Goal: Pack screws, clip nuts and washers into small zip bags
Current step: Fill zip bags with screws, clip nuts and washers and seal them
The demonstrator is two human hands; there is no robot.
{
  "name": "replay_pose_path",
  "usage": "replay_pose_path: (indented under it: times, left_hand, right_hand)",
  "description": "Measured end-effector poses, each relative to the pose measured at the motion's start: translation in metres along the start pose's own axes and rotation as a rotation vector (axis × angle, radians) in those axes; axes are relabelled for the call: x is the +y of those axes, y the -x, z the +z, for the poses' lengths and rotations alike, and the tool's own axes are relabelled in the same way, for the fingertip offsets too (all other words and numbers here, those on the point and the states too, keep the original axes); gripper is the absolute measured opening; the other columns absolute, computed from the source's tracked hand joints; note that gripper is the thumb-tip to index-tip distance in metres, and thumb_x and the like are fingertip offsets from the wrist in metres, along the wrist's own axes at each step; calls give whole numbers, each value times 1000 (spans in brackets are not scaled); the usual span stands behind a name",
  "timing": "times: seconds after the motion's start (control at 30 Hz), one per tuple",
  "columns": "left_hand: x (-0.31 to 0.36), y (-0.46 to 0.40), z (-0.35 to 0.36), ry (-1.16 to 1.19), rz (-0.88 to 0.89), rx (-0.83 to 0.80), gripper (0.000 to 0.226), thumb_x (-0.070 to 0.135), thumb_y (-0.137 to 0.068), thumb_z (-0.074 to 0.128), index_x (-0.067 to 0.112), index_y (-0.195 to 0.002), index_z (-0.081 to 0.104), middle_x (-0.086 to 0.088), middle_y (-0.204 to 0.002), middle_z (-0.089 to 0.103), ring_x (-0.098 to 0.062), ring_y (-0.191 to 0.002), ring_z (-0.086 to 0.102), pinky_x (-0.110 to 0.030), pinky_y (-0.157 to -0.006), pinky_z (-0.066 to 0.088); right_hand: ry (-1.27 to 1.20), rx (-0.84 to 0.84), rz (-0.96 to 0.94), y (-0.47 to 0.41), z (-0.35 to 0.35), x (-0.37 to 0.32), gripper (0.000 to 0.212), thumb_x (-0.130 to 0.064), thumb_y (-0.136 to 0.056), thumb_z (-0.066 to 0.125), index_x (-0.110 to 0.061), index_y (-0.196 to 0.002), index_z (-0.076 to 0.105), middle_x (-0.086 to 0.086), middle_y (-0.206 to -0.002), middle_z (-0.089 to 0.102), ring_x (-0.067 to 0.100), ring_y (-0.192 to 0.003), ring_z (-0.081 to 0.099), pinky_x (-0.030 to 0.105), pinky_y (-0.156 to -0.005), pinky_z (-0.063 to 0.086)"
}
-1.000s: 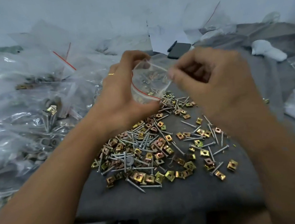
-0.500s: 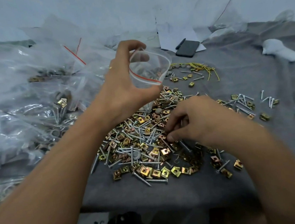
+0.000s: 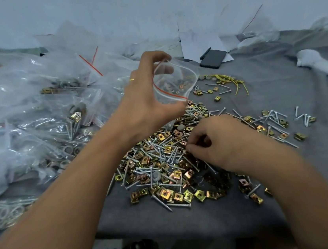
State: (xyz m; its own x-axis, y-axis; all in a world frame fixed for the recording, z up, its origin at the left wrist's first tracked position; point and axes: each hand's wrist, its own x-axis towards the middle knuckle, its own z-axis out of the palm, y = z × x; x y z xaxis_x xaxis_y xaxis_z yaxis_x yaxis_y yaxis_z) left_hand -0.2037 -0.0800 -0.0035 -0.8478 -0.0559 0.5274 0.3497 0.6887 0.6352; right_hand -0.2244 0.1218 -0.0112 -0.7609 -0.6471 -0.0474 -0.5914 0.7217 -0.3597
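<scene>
Spillage is the first worry we have. Our left hand [image 3: 146, 103] holds the bag [image 3: 174, 81] up over the far edge of the pile [image 3: 163, 161], thumb and fingers curled round its rim so the mouth gapes. A few parts already lie in its bottom. The bag tilts toward us, and if that grip slackens or the wrist rolls further, we judge the contents could slide back out onto the table [image 3: 278, 89].

Our right hand [image 3: 221, 144] is down in the pile, fingertips [image 3: 189, 148] drawn together on something small. We cannot tell what it has, since the piece is hidden between them. The heap is a tangle of screws [image 3: 160, 202], clip nuts [image 3: 165, 194] and a few grey washers [image 3: 157, 175], so a pinch could lift a wrong piece, or two hooked together, and the count in the bag would go off. A screw caught under others could also drag neighbours off toward the table's near edge, where they might drop to the floor.

The carry upward is the other weak point: a light pinch on a slick part could let it fall short of the mouth. Filled bags [image 3: 33, 111] crowd our left, close enough for a stray part to vanish among them.
</scene>
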Motion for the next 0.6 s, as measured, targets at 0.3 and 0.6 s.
replay_pose_path:
  times: [0.3, 0.6]
  left_hand:
    - [-1, 0, -2, -4, 3, -10, 76, 38, -75, 82, 39, -137, 39, 11, -130, 63, -11, -135, 51, -21, -101, 39]
    - [2, 1, -3, -10, -8, -26, 74, 37, -77, 81, 38, -138, 38, 11, -131, 62, -12, -136, 51, -25, -103, 41]
  right_hand:
    - [-23, -45, -59, 5, -1, -4, 13, -43, -90, 76, -31, -97, 76, -16, -91, 61, 0, -81, 58, 18, -72, 46]
    - [-137, -111, -34, 9, -4, 2, 21, -49, -82, 83, -38, -98, 76, -14, -97, 59, 3, -86, 59, 28, -81, 53]
